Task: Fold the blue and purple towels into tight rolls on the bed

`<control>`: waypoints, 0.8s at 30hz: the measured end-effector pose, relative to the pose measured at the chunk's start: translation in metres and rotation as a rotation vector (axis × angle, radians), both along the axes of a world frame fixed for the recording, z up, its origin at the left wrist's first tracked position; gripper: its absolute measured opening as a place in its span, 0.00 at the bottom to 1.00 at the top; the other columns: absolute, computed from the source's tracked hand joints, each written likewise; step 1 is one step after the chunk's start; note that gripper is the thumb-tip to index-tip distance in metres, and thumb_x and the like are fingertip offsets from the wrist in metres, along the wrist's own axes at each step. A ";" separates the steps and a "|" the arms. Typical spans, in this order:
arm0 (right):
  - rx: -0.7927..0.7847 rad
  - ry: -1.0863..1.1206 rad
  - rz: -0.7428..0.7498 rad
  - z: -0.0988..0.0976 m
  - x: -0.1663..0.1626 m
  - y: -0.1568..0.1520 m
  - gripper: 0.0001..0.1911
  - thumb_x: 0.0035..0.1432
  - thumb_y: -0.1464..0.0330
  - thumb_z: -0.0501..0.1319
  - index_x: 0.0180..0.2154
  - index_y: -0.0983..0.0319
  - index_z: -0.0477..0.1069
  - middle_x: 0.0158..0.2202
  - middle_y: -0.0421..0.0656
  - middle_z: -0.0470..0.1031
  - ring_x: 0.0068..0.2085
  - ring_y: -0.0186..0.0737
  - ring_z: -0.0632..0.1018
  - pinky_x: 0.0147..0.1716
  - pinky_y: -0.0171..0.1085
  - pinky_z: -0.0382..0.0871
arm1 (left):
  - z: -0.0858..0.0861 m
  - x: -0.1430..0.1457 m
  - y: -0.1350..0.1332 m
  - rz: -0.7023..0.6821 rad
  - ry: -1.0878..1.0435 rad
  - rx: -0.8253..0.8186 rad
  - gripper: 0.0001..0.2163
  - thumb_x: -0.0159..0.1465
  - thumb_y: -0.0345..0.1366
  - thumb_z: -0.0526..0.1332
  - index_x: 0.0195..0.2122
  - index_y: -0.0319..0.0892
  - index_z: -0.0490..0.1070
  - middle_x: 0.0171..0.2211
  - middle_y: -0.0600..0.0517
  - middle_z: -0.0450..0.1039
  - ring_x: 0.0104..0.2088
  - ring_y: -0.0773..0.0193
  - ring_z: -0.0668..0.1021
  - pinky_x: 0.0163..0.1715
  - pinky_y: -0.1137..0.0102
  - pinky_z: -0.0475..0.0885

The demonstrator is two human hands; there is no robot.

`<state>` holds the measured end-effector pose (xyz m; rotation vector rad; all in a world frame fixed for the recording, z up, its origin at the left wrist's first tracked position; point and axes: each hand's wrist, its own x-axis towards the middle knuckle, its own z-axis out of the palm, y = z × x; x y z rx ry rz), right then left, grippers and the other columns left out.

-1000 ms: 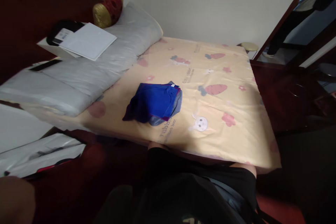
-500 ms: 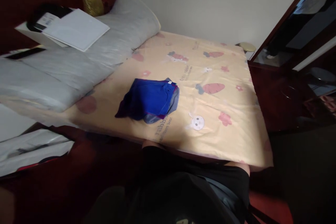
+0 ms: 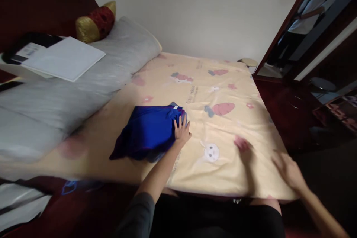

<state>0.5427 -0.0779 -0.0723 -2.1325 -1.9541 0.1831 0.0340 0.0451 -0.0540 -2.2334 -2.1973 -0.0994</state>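
Observation:
My left hand (image 3: 182, 130) reaches over the bed with fingers spread. Its fingertips rest at the right edge of a folded pile of blue clothes (image 3: 150, 130), and nothing is gripped. A small white tag and purple and grey-blue edges show at the pile's right side. My right hand (image 3: 288, 171), a little blurred, is over the bed's near right corner, fingers stretched out and holding nothing. Under both hands lies a cream bedsheet (image 3: 195, 141) printed with carrots and rabbits.
Grey pillows (image 3: 111, 67) line the left side, with a white flat box (image 3: 64, 59) and a red-and-gold cushion (image 3: 96, 22) on them. A stool (image 3: 249, 62) stands past the far corner. A mirror (image 3: 295, 26) at right reflects a person.
Both hands have come into view, the left reaching the blue clothes and the right over the near right corner. The camera view has tilted up a little.

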 end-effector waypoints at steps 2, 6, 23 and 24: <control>-0.047 -0.024 -0.023 -0.035 -0.012 0.002 0.33 0.65 0.49 0.39 0.60 0.61 0.61 0.62 0.54 0.61 0.61 0.56 0.63 0.55 0.58 0.61 | -0.019 -0.013 0.005 0.014 0.025 -0.044 0.30 0.55 0.36 0.63 0.61 0.44 0.63 0.70 0.45 0.36 0.68 0.43 0.41 0.64 0.45 0.34; -0.074 -0.059 -0.181 -0.106 -0.027 -0.014 0.39 0.61 0.47 0.34 0.66 0.59 0.48 0.68 0.50 0.47 0.68 0.53 0.49 0.60 0.62 0.48 | -0.037 -0.074 -0.005 0.080 0.058 -0.035 0.24 0.60 0.34 0.56 0.59 0.45 0.65 0.70 0.44 0.40 0.68 0.44 0.43 0.63 0.42 0.33; -0.078 -0.115 -0.189 -0.125 -0.020 -0.025 0.36 0.61 0.48 0.36 0.68 0.52 0.41 0.70 0.40 0.39 0.69 0.45 0.44 0.62 0.56 0.44 | -0.025 -0.240 -0.050 0.315 0.153 0.217 0.28 0.64 0.41 0.49 0.65 0.40 0.52 0.67 0.36 0.47 0.63 0.44 0.57 0.56 0.49 0.57; -0.073 -0.111 -0.187 -0.125 -0.019 -0.025 0.37 0.60 0.48 0.36 0.68 0.52 0.41 0.70 0.40 0.40 0.69 0.46 0.44 0.62 0.57 0.44 | -0.022 -0.239 -0.060 0.418 0.155 0.272 0.30 0.65 0.44 0.48 0.65 0.36 0.50 0.65 0.33 0.49 0.62 0.41 0.59 0.54 0.49 0.60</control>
